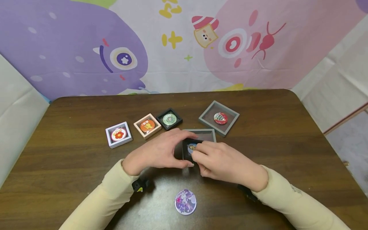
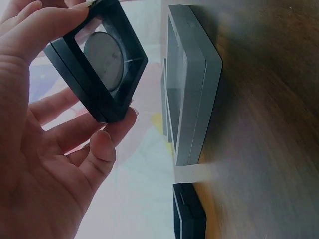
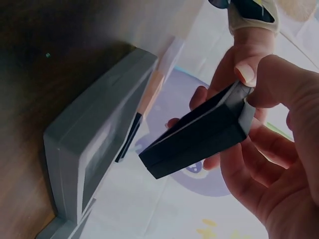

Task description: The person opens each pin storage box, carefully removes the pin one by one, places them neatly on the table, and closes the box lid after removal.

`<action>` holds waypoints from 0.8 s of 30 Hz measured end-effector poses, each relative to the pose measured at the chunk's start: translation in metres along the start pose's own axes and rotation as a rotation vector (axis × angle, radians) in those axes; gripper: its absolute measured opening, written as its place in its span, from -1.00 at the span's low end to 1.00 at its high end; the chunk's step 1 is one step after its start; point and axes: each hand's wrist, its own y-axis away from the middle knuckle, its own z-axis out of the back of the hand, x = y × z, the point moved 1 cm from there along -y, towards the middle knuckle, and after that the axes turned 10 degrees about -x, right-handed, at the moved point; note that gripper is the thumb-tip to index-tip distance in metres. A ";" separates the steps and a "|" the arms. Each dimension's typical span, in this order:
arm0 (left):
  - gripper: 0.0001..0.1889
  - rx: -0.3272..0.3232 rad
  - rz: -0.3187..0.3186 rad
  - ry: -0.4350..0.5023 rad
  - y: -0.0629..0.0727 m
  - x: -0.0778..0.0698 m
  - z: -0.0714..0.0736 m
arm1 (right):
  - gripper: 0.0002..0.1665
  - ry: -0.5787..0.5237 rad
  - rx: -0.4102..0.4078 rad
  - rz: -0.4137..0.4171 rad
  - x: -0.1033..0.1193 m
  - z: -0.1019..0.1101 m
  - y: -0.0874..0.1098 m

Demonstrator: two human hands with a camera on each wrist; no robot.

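Both hands hold a small black display case (image 1: 186,157) above the table. Behind its clear window sits a round blue badge (image 1: 191,148), seen from its pale back in the left wrist view. My left hand (image 1: 161,150) grips the case, thumb on one edge and fingers along another. The right hand (image 1: 225,163) has its fingers curled at the near right side, covering part of the badge. In the right wrist view, its thumb (image 3: 276,82) presses a corner of the case, where the two halves appear slightly parted. A round purple badge (image 1: 185,202) lies on the table nearer the body.
Beyond the hands lie a white case (image 1: 121,143), a peach case (image 1: 153,133) and another black case (image 1: 174,126), each with a badge. A large grey case (image 1: 209,128) holds a red badge. A second grey case (image 1: 214,135) lies partly behind the hands.
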 end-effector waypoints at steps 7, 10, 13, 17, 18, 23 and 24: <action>-0.22 0.042 0.028 -0.016 -0.001 -0.001 -0.002 | -0.79 -0.027 0.009 -0.021 0.000 -0.003 0.002; -0.22 0.032 0.020 -0.010 -0.001 -0.001 -0.002 | -0.76 -0.076 0.005 -0.044 -0.002 -0.001 0.002; -0.22 0.019 0.011 0.006 -0.001 0.000 -0.001 | -0.70 -0.131 -0.005 -0.078 -0.006 0.002 0.002; -0.21 0.008 0.001 0.035 -0.002 0.000 0.000 | -0.66 -0.219 -0.019 -0.130 -0.011 0.007 0.003; -0.21 0.006 -0.002 0.039 -0.002 0.000 0.000 | -0.66 -0.239 -0.024 -0.140 -0.012 0.007 0.003; -0.18 0.010 -0.008 0.045 -0.001 0.002 0.000 | -0.69 -0.309 -0.051 -0.178 -0.019 0.008 0.005; -0.17 0.011 -0.005 0.045 0.000 0.002 0.000 | -0.69 -0.319 -0.057 -0.178 -0.020 0.007 0.005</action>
